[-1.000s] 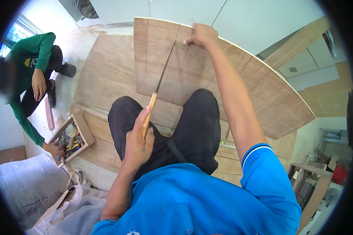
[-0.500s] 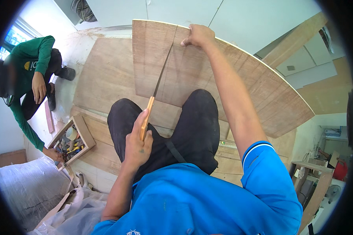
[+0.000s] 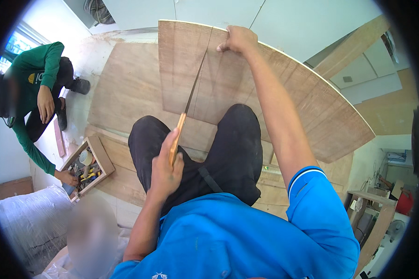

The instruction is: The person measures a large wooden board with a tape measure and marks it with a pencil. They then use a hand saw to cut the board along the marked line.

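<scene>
- Across the middle of the view, a large plywood sheet [image 3: 265, 93] is leaning up from the floor, its curved upper edge running from the top centre down to the right, with a bigger wooden board [image 3: 125, 88] lying flat under and behind it.
- At the bottom, the person in a blue shirt [image 3: 246, 237] is kneeling, both dark-trousered knees [image 3: 233, 144] pressing against the lower edge of the plywood sheet.
- At the left edge, another person in a green top [image 3: 32, 83] is crouching and reaching one hand down to a wooden tray of tools [image 3: 102, 160], which is sitting on the floor just beside the flat board.
- Near the lower left, a bundle wrapped in clear plastic [image 3: 28, 223] is lying on the floor.
- Between the knees and the top edge, a handsaw [image 3: 191, 100] is running up the plywood sheet, its thin blade lying along a straight cut line that is reaching the top edge near the right hand.
- The right hand [image 3: 237, 39] is stretching out on a straight arm and clasping the top edge of the plywood sheet, fingers curling over it.
- The left hand [image 3: 165, 169] is closing tightly around the saw's wooden handle [image 3: 177, 139], just above the left knee.
</scene>
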{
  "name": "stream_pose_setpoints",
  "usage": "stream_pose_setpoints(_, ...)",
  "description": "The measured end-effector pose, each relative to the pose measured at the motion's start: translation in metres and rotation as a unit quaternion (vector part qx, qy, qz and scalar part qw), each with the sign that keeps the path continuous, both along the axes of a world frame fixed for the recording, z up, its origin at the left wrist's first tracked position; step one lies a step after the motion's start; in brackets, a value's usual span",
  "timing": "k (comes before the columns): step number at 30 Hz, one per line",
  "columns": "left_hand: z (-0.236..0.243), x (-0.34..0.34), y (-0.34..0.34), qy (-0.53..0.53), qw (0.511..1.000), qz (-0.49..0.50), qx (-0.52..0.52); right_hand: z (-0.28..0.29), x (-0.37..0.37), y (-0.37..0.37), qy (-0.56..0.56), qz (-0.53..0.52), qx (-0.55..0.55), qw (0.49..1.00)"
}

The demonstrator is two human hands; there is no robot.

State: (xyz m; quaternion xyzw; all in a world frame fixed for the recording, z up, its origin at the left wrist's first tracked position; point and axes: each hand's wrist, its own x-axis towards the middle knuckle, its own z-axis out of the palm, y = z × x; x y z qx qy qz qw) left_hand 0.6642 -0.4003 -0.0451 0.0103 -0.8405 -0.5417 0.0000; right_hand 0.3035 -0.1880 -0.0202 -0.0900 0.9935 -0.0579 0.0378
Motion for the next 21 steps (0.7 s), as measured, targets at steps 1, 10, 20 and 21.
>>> stream_pose_setpoints(1,-0.009,-0.012,0.000,0.025,1.000,-0.007,0.003,0.004,-0.001,0.002,-0.006,-0.002,-0.002,1.000)
stream_pose_setpoints(10,-0.036,-0.116,0.018,0.141,0.990,-0.024,-0.011,0.003,-0.006,-0.009,0.002,0.013,0.015,1.000)
stream_pose_setpoints(20,-0.017,-0.192,0.004,0.161,0.987,0.006,-0.024,0.007,0.006,-0.037,0.025,0.044,0.004,0.999)
stream_pose_setpoints(21,-0.011,-0.194,0.012,0.138,0.990,0.003,-0.030,0.007,0.001,-0.033,0.020,0.043,0.003,0.999)
